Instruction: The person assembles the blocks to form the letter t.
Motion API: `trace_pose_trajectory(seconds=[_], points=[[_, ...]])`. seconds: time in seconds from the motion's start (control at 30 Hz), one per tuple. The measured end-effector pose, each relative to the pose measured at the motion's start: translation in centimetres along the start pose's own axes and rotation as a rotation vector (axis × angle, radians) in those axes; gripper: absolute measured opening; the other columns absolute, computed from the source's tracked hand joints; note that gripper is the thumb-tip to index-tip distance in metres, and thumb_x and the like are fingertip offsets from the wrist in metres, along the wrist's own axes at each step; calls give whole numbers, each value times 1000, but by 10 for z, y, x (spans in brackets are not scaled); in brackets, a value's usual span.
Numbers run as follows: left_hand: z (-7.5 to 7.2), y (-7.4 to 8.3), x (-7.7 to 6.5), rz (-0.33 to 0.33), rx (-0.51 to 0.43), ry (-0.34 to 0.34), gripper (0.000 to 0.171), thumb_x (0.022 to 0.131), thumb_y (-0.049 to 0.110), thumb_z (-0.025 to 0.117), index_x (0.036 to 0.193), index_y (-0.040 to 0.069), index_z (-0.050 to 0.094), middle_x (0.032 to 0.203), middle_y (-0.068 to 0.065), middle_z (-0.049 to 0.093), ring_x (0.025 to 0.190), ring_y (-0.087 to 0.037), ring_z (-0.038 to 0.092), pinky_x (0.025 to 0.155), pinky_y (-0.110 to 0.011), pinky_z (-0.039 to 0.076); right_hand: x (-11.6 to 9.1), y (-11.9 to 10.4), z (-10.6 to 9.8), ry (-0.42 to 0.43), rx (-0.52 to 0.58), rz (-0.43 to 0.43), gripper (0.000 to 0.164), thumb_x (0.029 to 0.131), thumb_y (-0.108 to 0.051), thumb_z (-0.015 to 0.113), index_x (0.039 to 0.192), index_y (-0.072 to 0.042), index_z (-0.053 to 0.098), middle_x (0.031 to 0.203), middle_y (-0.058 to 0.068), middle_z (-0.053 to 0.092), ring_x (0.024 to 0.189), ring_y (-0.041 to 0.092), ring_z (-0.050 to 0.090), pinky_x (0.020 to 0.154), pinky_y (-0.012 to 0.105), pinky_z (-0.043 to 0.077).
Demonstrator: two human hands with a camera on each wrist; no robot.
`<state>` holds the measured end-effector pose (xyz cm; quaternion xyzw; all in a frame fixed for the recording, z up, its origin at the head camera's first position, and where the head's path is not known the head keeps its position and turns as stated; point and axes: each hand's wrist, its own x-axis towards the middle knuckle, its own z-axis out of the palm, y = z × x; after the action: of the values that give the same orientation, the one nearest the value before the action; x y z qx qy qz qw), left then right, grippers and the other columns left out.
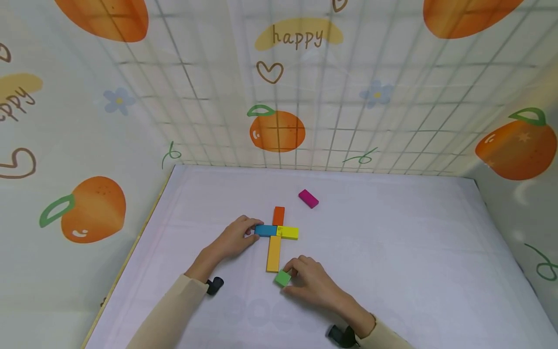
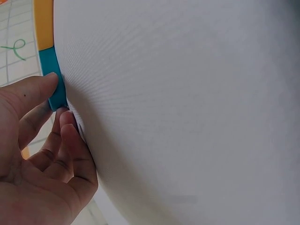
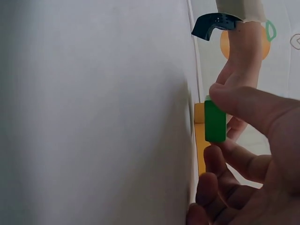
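My left hand (image 1: pixel 235 236) pinches the outer end of a flat blue block (image 1: pixel 267 230) between thumb and index finger; the left wrist view shows the thumb across its side. The blue block meets a yellow block (image 1: pixel 289 233) on its right, with an orange-red block (image 1: pixel 278 216) above the joint and a longer amber block (image 1: pixel 273 254) below, in a cross shape. Near the amber block's lower end, my right hand (image 1: pixel 315 283) holds a small green block (image 1: pixel 282 278) between thumb and fingers. In the right wrist view the green block (image 3: pixel 215 120) overlaps the amber one.
Behind the cross, a magenta block (image 1: pixel 308 198) lies slanted on the white tabletop (image 1: pixel 392 242). A printed curtain (image 1: pixel 209 131) with oranges rises at the table's back edge. Black wrist devices (image 1: pixel 342 336) sit by both sleeves.
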<state>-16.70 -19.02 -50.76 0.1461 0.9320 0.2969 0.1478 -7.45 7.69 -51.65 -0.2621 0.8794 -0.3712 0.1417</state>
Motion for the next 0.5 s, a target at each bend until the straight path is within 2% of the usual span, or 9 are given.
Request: trace_pose_trajectory(seconds=[0.5], points=[[3,-4,0,15,-3,14,38,98,20,68,136,19,62,102,0,53,91,-17,50,78,-31,46,1,-2,8,-32,-97,13,37,80,-34,85,108,-23,66,94,-14,54,90,7,48,77,32,37]])
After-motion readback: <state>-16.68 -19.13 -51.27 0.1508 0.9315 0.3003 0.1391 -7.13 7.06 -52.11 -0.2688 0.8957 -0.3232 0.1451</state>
